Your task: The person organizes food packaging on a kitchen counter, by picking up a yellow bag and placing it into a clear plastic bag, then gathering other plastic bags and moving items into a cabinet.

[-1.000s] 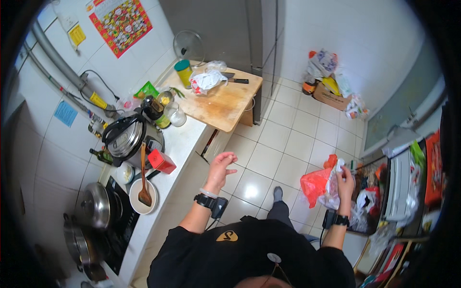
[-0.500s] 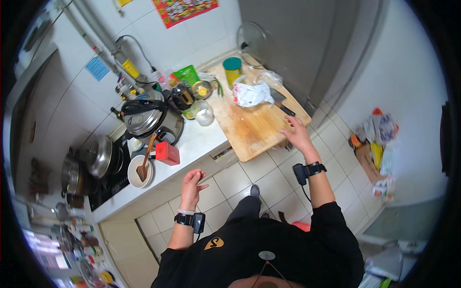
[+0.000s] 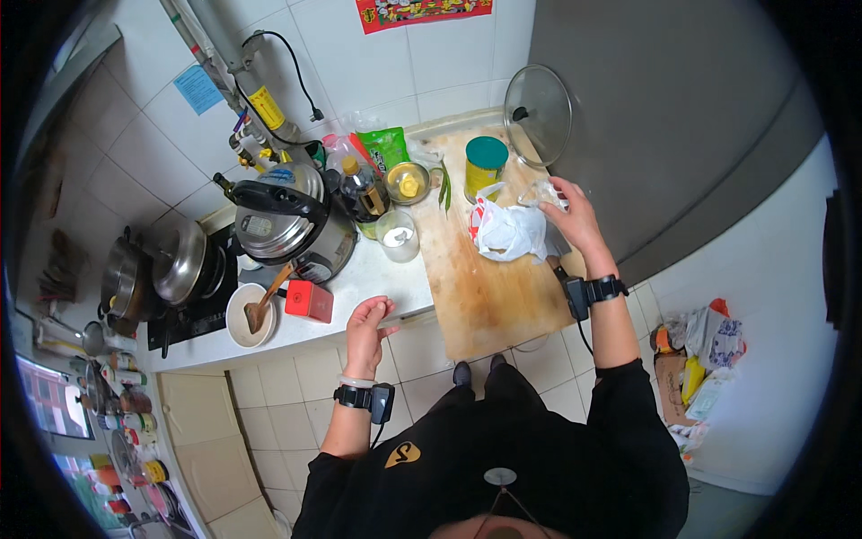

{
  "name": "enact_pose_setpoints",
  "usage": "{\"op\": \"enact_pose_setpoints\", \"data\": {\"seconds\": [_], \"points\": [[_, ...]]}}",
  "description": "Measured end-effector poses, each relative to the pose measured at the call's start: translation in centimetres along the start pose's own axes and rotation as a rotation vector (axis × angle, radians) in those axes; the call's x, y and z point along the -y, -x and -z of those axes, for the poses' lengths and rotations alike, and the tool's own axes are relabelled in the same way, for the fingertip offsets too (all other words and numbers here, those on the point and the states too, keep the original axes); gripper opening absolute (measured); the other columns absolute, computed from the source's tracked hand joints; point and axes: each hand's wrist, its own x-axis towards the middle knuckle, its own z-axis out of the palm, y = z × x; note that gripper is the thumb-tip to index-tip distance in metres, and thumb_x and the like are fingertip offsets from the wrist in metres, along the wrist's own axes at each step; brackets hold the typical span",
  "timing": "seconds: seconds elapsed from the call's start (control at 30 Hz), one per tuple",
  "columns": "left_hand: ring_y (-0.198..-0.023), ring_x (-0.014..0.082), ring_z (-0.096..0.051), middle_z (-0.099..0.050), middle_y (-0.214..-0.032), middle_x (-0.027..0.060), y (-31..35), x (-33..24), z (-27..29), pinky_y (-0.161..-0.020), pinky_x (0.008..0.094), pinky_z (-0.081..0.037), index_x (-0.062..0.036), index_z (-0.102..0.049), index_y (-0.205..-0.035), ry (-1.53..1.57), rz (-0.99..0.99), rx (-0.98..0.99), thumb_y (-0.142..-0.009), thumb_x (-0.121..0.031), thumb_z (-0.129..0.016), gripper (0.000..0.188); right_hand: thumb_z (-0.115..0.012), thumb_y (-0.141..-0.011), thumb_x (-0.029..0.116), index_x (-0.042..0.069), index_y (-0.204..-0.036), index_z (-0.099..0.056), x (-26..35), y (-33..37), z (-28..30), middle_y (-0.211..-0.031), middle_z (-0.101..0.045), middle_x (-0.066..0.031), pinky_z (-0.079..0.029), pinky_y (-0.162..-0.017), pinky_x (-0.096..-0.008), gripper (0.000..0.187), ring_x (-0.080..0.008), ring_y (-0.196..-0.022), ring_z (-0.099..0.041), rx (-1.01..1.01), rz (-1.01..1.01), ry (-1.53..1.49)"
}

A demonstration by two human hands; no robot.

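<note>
Touching clear plastic bag (image 3: 540, 192) with fingertips of right grip (image 3: 575, 218), beside white bag (image 3: 512, 234) on cutting board (image 3: 503, 305); cannot tell whether clamped. Holding left grip (image 3: 364, 340) thumb-and-fingers apart, near desk (image 3: 382, 283).

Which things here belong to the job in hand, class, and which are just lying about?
Seemingly in use:
crumpled clear plastic bag, at the right hand
white plastic bag with red print
rectangular pale wooden board

Seemingly lying about:
round clear-glass lid
red rectangular box
round white bowl holding a brown wooden spatula
</note>
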Motion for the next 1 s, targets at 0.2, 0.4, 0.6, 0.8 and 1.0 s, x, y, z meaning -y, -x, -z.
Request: {"op": "enact_pose_setpoints", "data": {"seconds": [0.2,0.4,0.6,0.8,1.0], "points": [[-0.093,0.0131,-0.059,-0.063,-0.096,0.0039,-1.5,-0.2,-2.1,-0.066,0.0322,-0.053,-0.0079,-0.059,-0.1,0.052,-0.019,-0.134,-0.091,-0.013,-0.052,0.013,-0.074,-0.065,0.041,0.013,-0.126,-0.048,-2.8,-11.4,-5.4,-0.128,-0.045,-0.0181,-0.036,-0.098,-0.0385,0.073,-0.034,-0.119,-0.041,0.005,0.168,0.218],[-0.094,0.0159,-0.06,-0.063,-0.095,0.0047,-3.1,1.6,-3.5,-0.067,0.0361,-0.054,-0.0086,-0.06,-0.098,0.021,0.038,-0.267,-0.091,-0.016,-0.052,0.013,-0.075,-0.055,0.053,0.025,-0.136,-0.038,-0.9,-17.2,-11.6,-0.142,-0.027,-0.0171,-0.033,-0.1,-0.0473,0.094,-0.0375,-0.127,-0.029,0.204,0.18,0.476],[-0.092,0.0158,-0.06,-0.063,-0.094,0.0038,-5.4,2.9,-5.4,-0.066,0.0359,-0.054,-0.0085,-0.06,-0.099,0.073,0.08,-0.337,-0.09,-0.015,-0.054,0.013,-0.071,-0.06,0.035,0.02,-0.13,-0.044,-2.5,-19.4,-10.8,-0.13,-0.039,-0.0191,-0.039,-0.094,-0.0448,0.077,-0.0403,-0.116,-0.038,0.326,0.148,0.435],[-0.092,0.0141,-0.06,-0.062,-0.094,0.0028,-8.2,3.6,-3.9,-0.068,0.035,-0.053,-0.0078,-0.06,-0.1,0.122,0.176,-0.299,-0.09,-0.013,-0.054,0.013,-0.073,-0.059,0.032,0.019,-0.131,-0.043,-3.1,-20.3,-8.1,-0.136,-0.034,-0.0181,-0.035,-0.099,-0.0433,0.079,-0.0383,-0.123,-0.033,0.432,0.051,0.538],[-0.092,0.0142,-0.06,-0.062,-0.095,0.0035,-9.5,3.0,-2.4,-0.07,0.0338,-0.053,-0.0073,-0.059,-0.1,0.147,0.187,-0.296,-0.09,-0.012,-0.052,0.013,-0.075,-0.062,0.043,0.012,-0.132,-0.042,1.2,-23.2,-10.7,-0.141,-0.03,-0.0192,-0.027,-0.104,-0.0487,0.084,-0.0389,-0.131,-0.024,0.351,0.277,0.659]]}}
